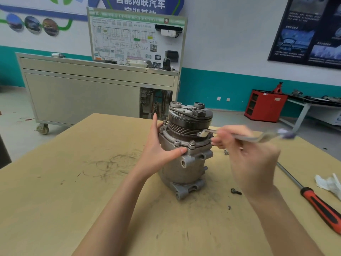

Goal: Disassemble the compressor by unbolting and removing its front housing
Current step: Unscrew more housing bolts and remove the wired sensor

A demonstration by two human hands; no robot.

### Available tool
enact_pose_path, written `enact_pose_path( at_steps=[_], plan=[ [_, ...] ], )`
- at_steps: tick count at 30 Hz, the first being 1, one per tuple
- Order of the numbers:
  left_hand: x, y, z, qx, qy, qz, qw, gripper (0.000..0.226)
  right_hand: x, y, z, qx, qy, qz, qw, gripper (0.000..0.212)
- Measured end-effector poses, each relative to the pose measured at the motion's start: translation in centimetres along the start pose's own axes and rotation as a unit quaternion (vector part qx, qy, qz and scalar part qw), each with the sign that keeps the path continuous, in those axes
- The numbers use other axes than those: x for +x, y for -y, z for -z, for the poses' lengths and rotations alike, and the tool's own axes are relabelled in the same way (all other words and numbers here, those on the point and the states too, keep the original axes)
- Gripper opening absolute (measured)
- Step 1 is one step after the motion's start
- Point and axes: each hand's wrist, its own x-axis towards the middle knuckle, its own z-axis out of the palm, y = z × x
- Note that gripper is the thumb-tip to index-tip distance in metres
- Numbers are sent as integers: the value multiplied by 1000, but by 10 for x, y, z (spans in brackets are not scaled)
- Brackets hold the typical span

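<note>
A grey metal compressor (182, 169) stands upright on the wooden table (73, 191), its grooved pulley (190, 119) on top. The front housing flange (182, 143) below the pulley carries bolts, one at the front (192, 144). My left hand (158, 146) wraps around the compressor's left side, thumb pressed just under the flange. My right hand (249, 156), blurred by motion, holds a wrench (239, 136) whose head (203, 134) sits at the flange on the right side. One loose bolt (235, 191) lies on the table to the right of the compressor's base.
A red-and-black handled screwdriver (317, 202) lies at the table's right edge beside a crumpled white rag (329, 182). Behind the table stand a wheeled grey cabinet (83, 93) with a diagram board and, at the far right, a red tool cabinet (265, 106).
</note>
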Motion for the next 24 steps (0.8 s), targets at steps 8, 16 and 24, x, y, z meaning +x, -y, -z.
enact_pose_path(
  at_steps=[8,16,24],
  plan=[
    [1,1,1,9,2,4,1000,135,-18,15,-16,-155,32,111,981,47],
    [-3,-5,0,6,0,7,1000,134,-28,14,-11,-86,70,58,992,44],
    [-4,-9,1,11,5,6,1000,132,-13,-73,-18,498,73,-537,677,27]
  ],
)
